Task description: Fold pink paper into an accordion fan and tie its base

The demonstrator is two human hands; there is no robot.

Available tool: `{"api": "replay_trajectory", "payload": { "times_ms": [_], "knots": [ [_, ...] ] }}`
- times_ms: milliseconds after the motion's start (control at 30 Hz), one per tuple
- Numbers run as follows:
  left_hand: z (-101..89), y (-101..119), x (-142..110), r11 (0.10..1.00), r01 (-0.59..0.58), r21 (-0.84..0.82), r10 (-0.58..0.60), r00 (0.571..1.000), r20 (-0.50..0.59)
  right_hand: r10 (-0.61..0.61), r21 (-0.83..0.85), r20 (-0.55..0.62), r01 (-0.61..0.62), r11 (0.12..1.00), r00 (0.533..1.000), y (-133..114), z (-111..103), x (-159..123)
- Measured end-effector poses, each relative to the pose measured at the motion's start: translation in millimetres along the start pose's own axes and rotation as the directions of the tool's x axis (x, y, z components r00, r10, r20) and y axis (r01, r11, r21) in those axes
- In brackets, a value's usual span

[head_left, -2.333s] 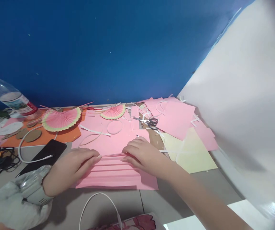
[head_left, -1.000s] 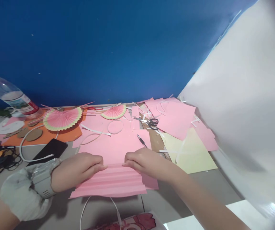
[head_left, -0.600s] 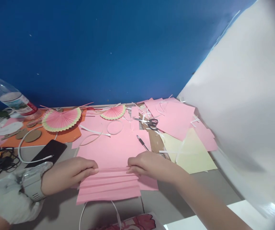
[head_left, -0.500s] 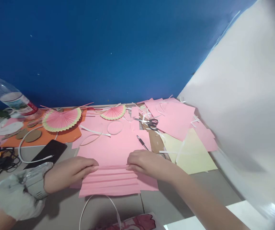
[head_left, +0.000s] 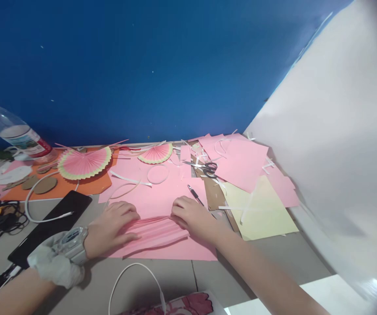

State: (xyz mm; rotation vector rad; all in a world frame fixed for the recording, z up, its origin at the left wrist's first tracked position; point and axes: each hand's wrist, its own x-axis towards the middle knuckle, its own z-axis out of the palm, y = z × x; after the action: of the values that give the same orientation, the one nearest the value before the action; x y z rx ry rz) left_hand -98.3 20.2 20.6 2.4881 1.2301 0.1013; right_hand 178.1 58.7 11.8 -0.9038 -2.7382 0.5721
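1. At the far side, the grey tabletop is bounded by a deep-blue wall; on the right it is closed off by a slanting white panel.
2. Grey surface is exposed in front of the large flat pink paper sheet, where it is crossed by a looped white cable and marked by a dark seam. More of it is seen between the right forearm and the pale-yellow paper.
3. Room beyond the hands is taken up by two pink-and-yellow folded paper fans, black-handled scissors and paper scraps. On the left, a black phone is placed just beside the watch-wearing wrist.
4. The pleated sheet of pink paper is laid over the near part of the flat sheet, directly between both hands, with its narrow folds bunched along the far edge and its near flap slightly raised.
5. Its left end is held by the left hand, the thumb set part-way apart from the bent fingers.
6. Its right end is held under the closely curled fingers of the right hand; that thumb is mostly hidden. A black pen is seen just beyond the knuckles.
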Motion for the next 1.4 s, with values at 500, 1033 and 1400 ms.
{"api": "replay_trajectory", "payload": {
  "times_ms": [500, 1033, 1400],
  "knots": [
    [16.1, 1, -1, 0.998, -0.059, 0.005, 0.06, 0.995, -0.084, 0.001, -0.021, 0.0, -0.001, 1.0, 1.0, 4, 6, -4],
    [23.1, -4, -1, 0.988, -0.08, 0.132, 0.079, 0.997, 0.019, -0.012, -0.071, -0.007, 0.012, 0.997, 1.0, 3, 6, -8],
    [17.6, -9, 2, 0.993, -0.089, 0.078, 0.086, 0.996, 0.036, -0.08, -0.141, 0.044, 0.085, 0.986, 0.996, 4, 8, -7]
  ]
}}
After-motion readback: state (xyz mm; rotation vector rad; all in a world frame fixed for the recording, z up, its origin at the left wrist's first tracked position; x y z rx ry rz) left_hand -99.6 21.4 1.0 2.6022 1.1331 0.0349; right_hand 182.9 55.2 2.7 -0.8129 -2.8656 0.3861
